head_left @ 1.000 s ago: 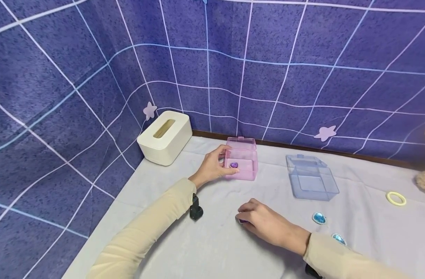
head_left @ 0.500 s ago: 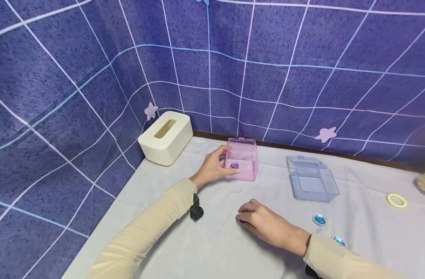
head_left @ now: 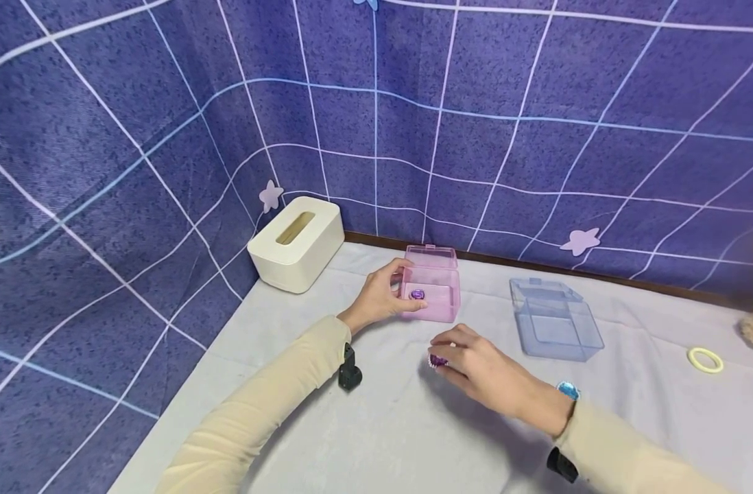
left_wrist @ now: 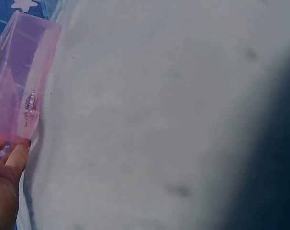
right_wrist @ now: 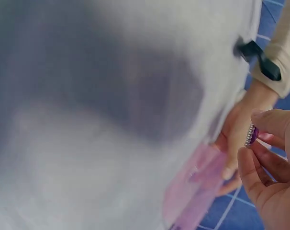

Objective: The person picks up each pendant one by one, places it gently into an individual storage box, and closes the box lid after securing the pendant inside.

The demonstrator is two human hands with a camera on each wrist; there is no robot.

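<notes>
My left hand [head_left: 379, 296] holds the open box [head_left: 435, 293] with one gem [head_left: 417, 294] inside it. My right hand [head_left: 484, 370], before that box, pinches another gem [head_left: 438, 360]; the tissue box [head_left: 295, 243] sits far left, a second open box [head_left: 555, 322] to the right

Two clear plastic boxes: one pink [head_left: 436, 293], one blue [head_left: 554, 324] at its three o'clock. Two purple gems [head_left: 439, 360] [head_left: 417, 294], one blue gem [head_left: 568, 390], one cream tissue box [head_left: 295, 243], one yellow ring [head_left: 704, 359], two paper stars [head_left: 270, 196] [head_left: 579, 241].

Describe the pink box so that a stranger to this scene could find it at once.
Start at the cream tissue box in the table's back left corner. Just right of it sits the pink box, lid up, left hand gripping it. Unlike the blue box further right, it holds a purple gem.
</notes>
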